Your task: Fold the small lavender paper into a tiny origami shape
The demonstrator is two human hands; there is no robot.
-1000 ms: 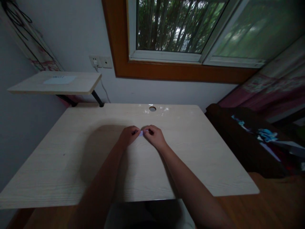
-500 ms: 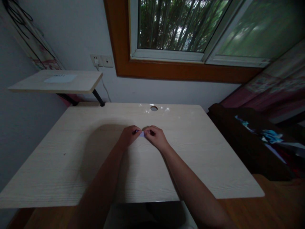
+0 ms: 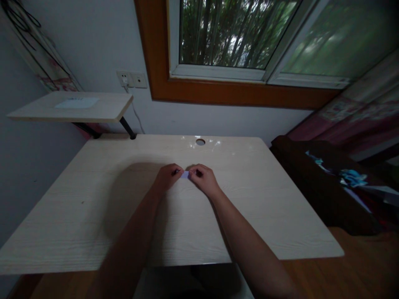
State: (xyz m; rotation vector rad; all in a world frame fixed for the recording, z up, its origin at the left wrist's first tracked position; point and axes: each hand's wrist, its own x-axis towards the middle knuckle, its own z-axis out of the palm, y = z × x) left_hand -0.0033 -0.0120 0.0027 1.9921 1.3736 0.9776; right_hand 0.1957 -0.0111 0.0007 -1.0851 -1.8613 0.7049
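A small pale lilac piece of paper [image 3: 185,175] lies at the middle of a light wooden desk [image 3: 93,207]. My left hand [image 3: 167,177] pinches its left end with curled fingers. My right hand [image 3: 202,179] pinches its right end the same way. Both hands rest on the desk top and touch each other over the paper, which is mostly hidden by the fingertips.
A round cable hole [image 3: 200,142] sits near the desk's far edge. A raised side shelf [image 3: 102,108] with a white sheet [image 3: 76,103] stands at the back left. A wall socket [image 3: 131,79] and a window are behind. Dark furniture with cloth [image 3: 327,182] is at the right.
The hands stay pinched on the small paper at the same spot; only the camera view has shifted slightly.
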